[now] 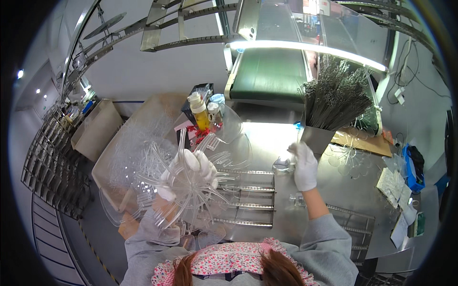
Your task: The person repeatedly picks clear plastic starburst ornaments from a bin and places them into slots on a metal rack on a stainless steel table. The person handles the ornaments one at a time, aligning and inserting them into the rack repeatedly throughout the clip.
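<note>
Clear plastic strands [193, 191] | left hand [192, 161] clutching them; right hand [304, 168]: can't tell | steel table [353, 195], green conveyor [269, 76]

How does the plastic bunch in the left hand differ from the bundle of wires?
The plastic bunch is see-through; the bundle of wires is dark grey. The plastic bunch splays out around the left hand, while the bundle of wires stands in a grey holder. Both gather many thin pieces.

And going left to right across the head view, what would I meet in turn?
Slotted metal rack, pale box, large beige tub, gloved left hand holding clear plastic strips, gloved right hand, bundle of thin dark stems, blue bin.
</note>
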`<act>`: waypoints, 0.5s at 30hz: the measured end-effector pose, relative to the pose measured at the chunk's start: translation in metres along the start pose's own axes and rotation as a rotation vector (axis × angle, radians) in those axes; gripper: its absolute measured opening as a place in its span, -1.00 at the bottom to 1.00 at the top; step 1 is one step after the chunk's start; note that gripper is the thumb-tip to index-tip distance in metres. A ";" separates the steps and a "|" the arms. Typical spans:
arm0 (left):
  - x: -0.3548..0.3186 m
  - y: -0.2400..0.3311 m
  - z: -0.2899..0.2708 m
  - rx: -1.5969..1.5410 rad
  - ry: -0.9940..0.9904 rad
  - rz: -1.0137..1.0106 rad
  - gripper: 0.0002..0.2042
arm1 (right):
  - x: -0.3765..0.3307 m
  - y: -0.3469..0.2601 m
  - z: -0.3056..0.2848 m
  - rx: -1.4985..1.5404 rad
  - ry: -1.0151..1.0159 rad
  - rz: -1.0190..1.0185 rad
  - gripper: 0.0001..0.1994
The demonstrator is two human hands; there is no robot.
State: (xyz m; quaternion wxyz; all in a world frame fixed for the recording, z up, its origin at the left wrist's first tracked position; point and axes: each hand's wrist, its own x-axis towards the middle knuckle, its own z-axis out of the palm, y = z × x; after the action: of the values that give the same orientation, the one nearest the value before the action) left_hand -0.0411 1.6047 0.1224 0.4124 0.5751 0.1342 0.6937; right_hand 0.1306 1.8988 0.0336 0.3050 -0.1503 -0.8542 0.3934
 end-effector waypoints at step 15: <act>0.025 0.088 0.036 1.613 -0.575 -0.347 -0.43 | 0.032 -0.203 -0.011 -0.321 -0.538 -0.260 -0.69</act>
State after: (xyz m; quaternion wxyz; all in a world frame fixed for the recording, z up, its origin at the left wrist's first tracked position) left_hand -0.0454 1.5572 0.2086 -0.0029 0.8157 0.5607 0.1422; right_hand 0.1099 1.7902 0.2068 0.0888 0.0230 -0.9671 0.2371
